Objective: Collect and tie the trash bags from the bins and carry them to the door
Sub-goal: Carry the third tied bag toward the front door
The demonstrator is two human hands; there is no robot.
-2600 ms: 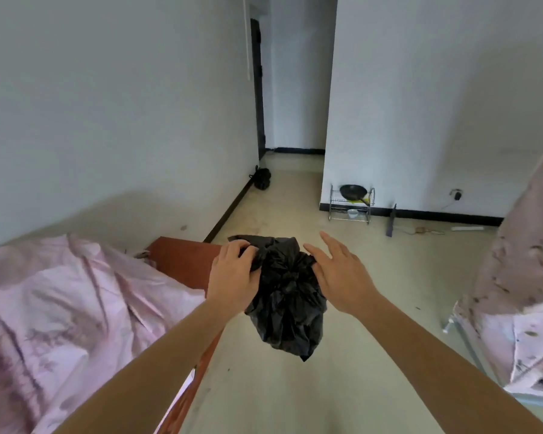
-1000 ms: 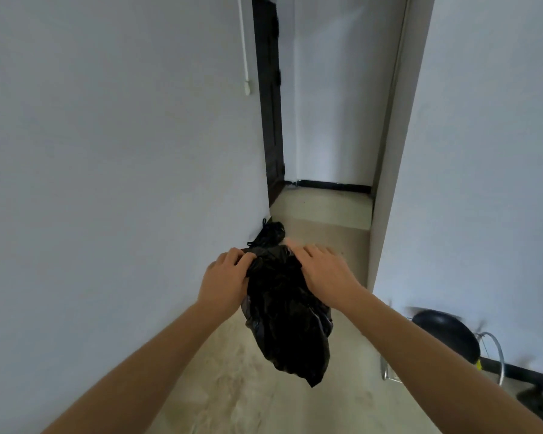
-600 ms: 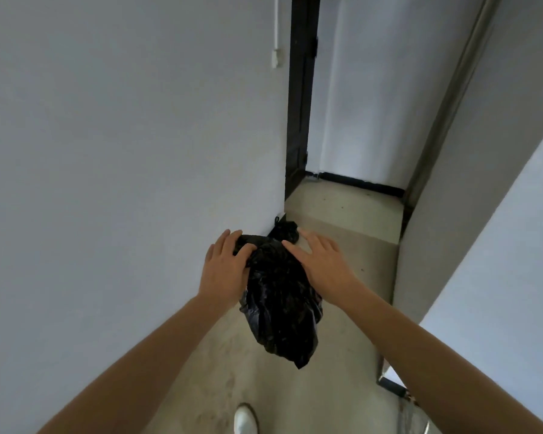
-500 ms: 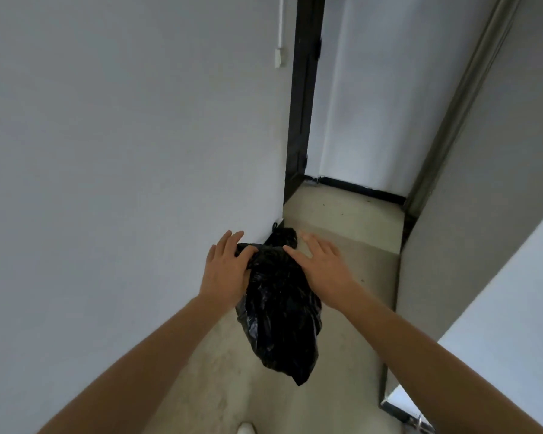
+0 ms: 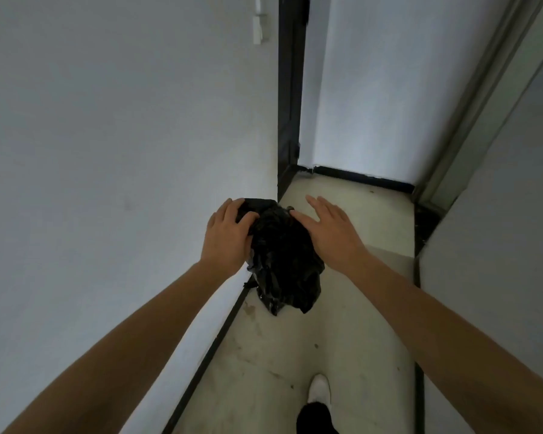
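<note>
Black trash bag (image 5: 282,261) is gripped at top by left hand (image 5: 226,236). Right hand (image 5: 329,230) is held straight-fingered beside it.

My feed is dim and flat, with a cool bluish cast. The brightest patch is the far wall (image 5: 373,89) at upper centre, softly lit from a source I cannot see. The left wall (image 5: 107,151) fades to grey toward the lower left. The black trash bag (image 5: 282,255) is so dark I read only a faint sheen on its creases, and the dark door frame (image 5: 290,89) shows no detail. Wide-angle stretch tilts the pale frame (image 5: 486,95) at upper right and swells the left forearm (image 5: 123,339) and right forearm (image 5: 436,324) toward the bottom corners. Everything looks slightly soft, the white shoe (image 5: 318,388) most.
</note>
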